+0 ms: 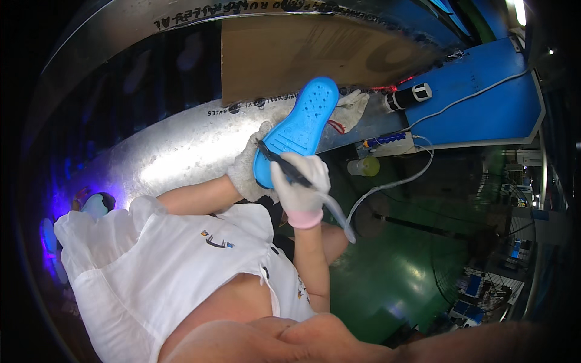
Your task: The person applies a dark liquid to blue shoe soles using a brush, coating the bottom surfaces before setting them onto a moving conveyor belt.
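Observation:
A bright blue shoe sole [302,124], dotted with small holes toward its far end, is tilted up above the metal worktop. My left hand [244,166], in a greyish-white knit glove, is closed around the sole's near left edge and underside; part of those fingers is hidden behind it. In my right hand [304,181], gloved in white with a pink cuff, I grip a black-handled glue brush [292,172]. Its dark tip lies over the near end of the sole, seemingly touching it. From the handle's back end runs a translucent hose [339,216].
Beyond the sole stands a brown cardboard sheet [290,54] on the shiny metal worktop [175,142]. To the right are a loose white glove [353,109], a black-and-white cylinder [408,97], a blue tabletop [478,100] and a yellow-topped container [365,166]. The hose loops beside my right arm.

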`<state>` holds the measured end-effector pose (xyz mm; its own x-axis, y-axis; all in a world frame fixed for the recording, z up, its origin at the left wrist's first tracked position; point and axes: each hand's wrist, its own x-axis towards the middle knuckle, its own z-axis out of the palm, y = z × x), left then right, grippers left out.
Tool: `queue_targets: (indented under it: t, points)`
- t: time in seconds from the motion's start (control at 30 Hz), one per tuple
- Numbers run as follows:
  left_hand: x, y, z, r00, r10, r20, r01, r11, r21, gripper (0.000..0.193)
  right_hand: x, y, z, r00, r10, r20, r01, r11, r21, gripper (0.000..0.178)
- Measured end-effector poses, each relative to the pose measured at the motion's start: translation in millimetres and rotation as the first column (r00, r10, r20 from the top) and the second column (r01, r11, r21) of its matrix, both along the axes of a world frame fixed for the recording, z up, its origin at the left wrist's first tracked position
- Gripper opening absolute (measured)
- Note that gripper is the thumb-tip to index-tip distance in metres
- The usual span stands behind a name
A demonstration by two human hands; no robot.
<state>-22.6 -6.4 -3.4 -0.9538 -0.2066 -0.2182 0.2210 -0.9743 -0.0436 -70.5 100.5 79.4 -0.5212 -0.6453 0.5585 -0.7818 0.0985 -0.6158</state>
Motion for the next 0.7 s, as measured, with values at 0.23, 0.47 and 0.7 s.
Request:
queue_targets:
  t: [0.23, 0.47, 0.7]
  points:
    - [10, 1, 23, 0.995, -0.043, -0.091, 0.029, 0.989, -0.144, 0.086, 6, 14, -5, 0.948, 0.115, -0.296, -0.099, 0.993, 0.069, 0.022]
    - [-4, -16, 11, 0.952, 0.026, -0.306, -0.096, 0.971, -0.217, 0.081, 13, 20, -15, 0.988, -0.148, 0.041, 0.152, 0.98, -0.127, 0.017]
    - [5, -44, 52, 0.9, -0.364, -0.24, 0.28, 0.904, -0.324, 0.09, 10, 33, 1, 0.794, -0.087, 0.602, 0.188, 0.976, -0.108, 0.015]
